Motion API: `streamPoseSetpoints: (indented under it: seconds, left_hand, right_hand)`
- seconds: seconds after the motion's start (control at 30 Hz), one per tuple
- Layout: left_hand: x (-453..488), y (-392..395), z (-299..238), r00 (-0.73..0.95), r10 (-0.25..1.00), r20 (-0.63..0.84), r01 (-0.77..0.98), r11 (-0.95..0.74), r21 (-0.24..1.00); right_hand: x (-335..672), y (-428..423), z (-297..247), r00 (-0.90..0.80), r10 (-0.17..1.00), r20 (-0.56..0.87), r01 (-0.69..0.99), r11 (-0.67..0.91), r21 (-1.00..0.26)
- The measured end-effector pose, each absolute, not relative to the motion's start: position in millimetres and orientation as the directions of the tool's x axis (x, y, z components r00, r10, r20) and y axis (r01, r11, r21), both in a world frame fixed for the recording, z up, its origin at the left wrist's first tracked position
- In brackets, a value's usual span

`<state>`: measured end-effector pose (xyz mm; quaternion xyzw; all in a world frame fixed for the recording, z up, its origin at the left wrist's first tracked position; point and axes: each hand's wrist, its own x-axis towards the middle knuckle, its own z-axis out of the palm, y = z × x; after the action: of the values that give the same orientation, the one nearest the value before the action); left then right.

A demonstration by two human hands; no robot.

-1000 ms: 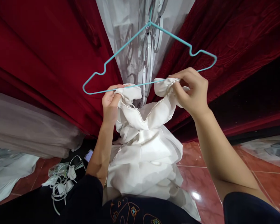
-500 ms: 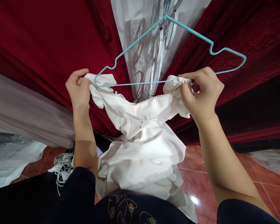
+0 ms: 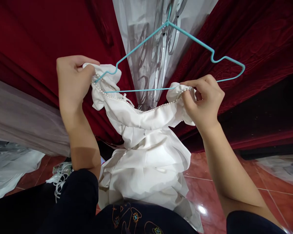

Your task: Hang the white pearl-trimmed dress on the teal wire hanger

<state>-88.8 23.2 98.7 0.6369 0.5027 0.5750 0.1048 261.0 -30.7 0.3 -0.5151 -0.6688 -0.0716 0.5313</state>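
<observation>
A white dress (image 3: 146, 152) with a pearl-beaded neckline hangs down in front of me, its skirt bunched in folds. My left hand (image 3: 73, 78) pinches the left shoulder sleeve at its beaded edge. The left end of a light blue hanger (image 3: 139, 44) goes inside that sleeve, behind the beads. On the other side my right hand (image 3: 205, 100) pinches the right sleeve by its edge. The hanger's right end sticks out above and beyond that hand, outside the sleeve. Its bottom bar runs across behind the neckline. The hanger's hook reaches up to a white metal scrollwork frame (image 3: 162, 55).
Dark red curtains (image 3: 88, 39) hang on both sides of a sheer white cloth (image 3: 134, 29). White cables (image 3: 61, 182) lie at lower left near pale fabric (image 3: 14, 165). Red tiles (image 3: 200, 188) cover the floor, with more sheer fabric (image 3: 283, 169) at right.
My left hand has lifted and moved left with its sleeve, which now covers the hanger's left end. The hanger has shifted slightly left. My right hand keeps its pinch, a little lower and further left.
</observation>
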Motion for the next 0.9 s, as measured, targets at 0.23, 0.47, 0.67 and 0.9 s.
streamPoseSetpoints:
  seconds: [0.23, 0.47, 0.67, 0.9]
  left_hand:
    - [-83.9, -15.0, 119.0, -0.161, 0.809, 0.565, 0.535, -0.410, 0.739]
    - [-100.0, -46.5, 125.9, -0.232, 0.733, 0.640, 0.678, -0.349, 0.646]
    - [-82.6, 0.8, 112.1, -0.187, 0.754, 0.629, 0.552, -0.449, 0.703]
    - [-80.7, 67.9, 108.4, -0.114, 0.625, 0.772, 0.531, -0.618, 0.579]
  right_hand:
    - [255.5, -27.5, -3.1, 0.113, 0.618, 0.778, 0.759, 0.452, -0.469]
    - [252.2, -33.1, -3.0, 0.089, 0.643, 0.760, 0.739, 0.470, -0.484]
    - [245.5, -30.8, -5.2, 0.090, 0.629, 0.772, 0.728, 0.487, -0.482]
    - [242.2, -31.6, -3.9, 0.086, 0.651, 0.754, 0.764, 0.443, -0.469]
